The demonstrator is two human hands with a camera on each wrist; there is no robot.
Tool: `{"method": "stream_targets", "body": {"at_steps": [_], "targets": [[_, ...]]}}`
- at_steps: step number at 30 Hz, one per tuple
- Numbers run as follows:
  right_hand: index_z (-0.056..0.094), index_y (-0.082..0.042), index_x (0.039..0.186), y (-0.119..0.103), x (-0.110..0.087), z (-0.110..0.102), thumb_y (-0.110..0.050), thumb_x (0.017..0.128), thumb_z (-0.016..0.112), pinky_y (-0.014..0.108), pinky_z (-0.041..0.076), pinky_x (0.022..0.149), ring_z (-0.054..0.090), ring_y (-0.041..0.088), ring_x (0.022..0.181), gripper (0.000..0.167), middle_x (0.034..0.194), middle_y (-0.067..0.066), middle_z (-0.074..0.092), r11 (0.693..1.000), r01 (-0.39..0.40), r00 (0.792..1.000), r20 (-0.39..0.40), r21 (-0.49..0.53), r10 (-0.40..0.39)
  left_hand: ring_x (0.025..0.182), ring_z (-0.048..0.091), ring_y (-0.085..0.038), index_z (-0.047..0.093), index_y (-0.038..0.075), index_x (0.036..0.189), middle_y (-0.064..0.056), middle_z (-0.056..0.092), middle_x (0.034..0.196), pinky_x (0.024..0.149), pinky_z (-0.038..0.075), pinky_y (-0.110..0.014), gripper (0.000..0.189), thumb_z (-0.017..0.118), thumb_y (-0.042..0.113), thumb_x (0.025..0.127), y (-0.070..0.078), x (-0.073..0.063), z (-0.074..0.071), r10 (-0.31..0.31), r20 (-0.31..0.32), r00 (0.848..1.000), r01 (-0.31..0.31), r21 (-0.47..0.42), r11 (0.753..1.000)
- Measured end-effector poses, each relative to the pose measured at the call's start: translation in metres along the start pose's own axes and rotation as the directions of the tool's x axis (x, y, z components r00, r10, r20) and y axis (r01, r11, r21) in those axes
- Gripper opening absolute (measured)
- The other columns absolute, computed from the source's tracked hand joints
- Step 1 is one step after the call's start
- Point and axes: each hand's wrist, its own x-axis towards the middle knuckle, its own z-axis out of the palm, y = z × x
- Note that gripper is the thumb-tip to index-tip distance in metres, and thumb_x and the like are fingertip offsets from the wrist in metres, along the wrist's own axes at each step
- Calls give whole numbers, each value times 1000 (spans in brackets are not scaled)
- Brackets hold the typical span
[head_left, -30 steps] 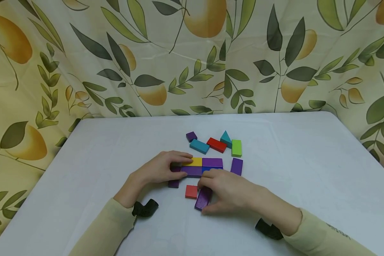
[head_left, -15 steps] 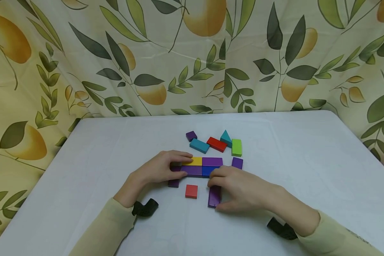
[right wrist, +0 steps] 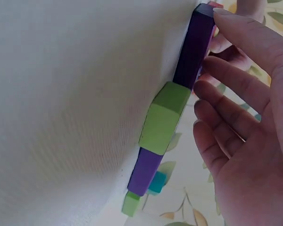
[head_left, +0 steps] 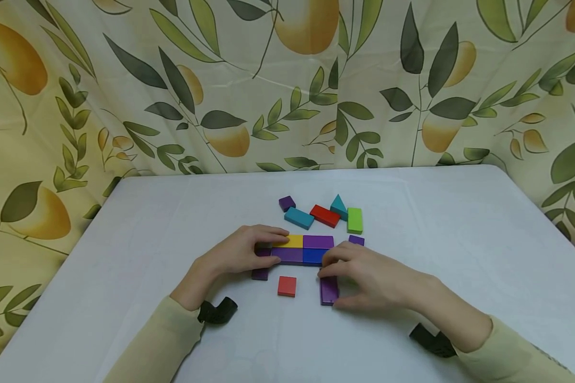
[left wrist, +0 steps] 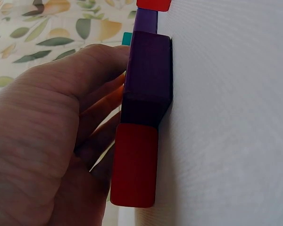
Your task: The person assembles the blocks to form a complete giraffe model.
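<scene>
In the head view, my left hand (head_left: 241, 250) holds the left end of a flat group of blocks, with fingers on the yellow block (head_left: 294, 242) and thumb at the near side of a purple block (head_left: 289, 256). A purple block (head_left: 318, 242) and a blue block (head_left: 312, 256) complete its right half. A dark purple block (left wrist: 148, 70) and a red block (left wrist: 134, 165) lie beside that hand. My right hand (head_left: 376, 274) pinches an upright-set purple block (head_left: 329, 290) between thumb and fingers, below the group's right end. Beneath its palm shows a green block (right wrist: 165, 117).
A red square block (head_left: 287, 286) lies between the hands on the white tabletop (head_left: 172, 207). Behind the group are a small purple block (head_left: 287, 203), a teal block (head_left: 299, 218), a red block (head_left: 325, 216), a teal triangle (head_left: 338, 207) and a lime block (head_left: 354, 221).
My right hand has slid the purple block rightward, away from the red square, and turned it straight below the group's right end. My left hand has stayed still.
</scene>
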Motion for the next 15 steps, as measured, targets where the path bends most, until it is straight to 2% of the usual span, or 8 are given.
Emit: {"method": "stream_targets", "body": {"at_steps": [15], "targets": [[72, -24, 124, 7, 1, 0, -38, 85, 82, 44, 50, 99, 48, 18, 119, 43, 124, -6, 56, 1000, -2, 999, -32, -7, 2, 136, 47, -22, 64, 13, 138, 1, 55, 145, 108, 43, -41, 46, 74, 19, 93, -1, 0, 1, -14, 4, 1000, 14, -7, 1000]]}}
